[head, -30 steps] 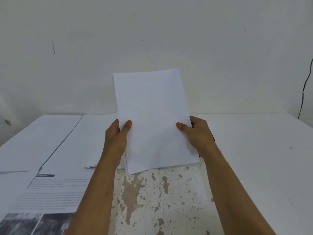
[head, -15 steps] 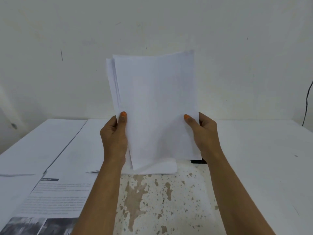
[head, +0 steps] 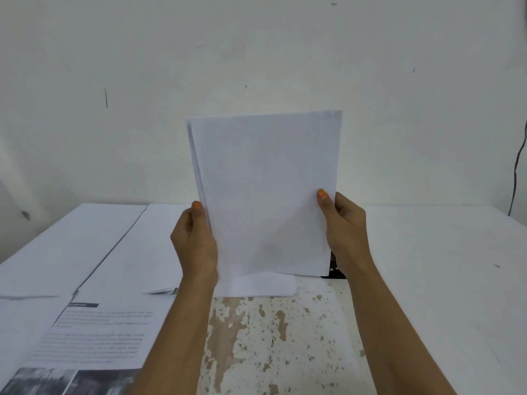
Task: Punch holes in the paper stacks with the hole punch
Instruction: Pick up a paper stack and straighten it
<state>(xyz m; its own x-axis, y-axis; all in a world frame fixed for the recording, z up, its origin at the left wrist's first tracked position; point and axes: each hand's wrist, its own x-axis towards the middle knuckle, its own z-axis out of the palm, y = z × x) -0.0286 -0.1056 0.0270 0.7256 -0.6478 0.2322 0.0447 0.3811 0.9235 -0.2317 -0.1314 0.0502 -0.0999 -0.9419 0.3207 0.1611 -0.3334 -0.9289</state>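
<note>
White wall [head: 256,67] fills the upper view; a thin dark cable [head: 517,166] hangs down it, far right of the held stack.

Table [head: 427,280]: white top, with a patch of worn, flaked paint [head: 256,337] just below and in front of the held stack.

Large white sheets [head: 85,246] lie flat on the table, left of the held stack. A printed sheet [head: 99,332] with text lines and grey photos lies lower left of it.

Held stack [head: 265,195]: white paper, upright, raised above the table at centre view. Sheet edges at its left side are slightly fanned, not flush.

Second paper stack [head: 256,286] lies flat on the table directly under the held stack's bottom edge.

Left hand [head: 194,240] grips the held stack's lower left edge, thumb in front, fingers behind and hidden. Right hand [head: 345,229] grips the lower right edge the same way, thumb on the front face.

Hole punch [head: 334,272]: only a small black piece shows, on the table at the held stack's lower right corner, mostly hidden behind the right wrist.
</note>
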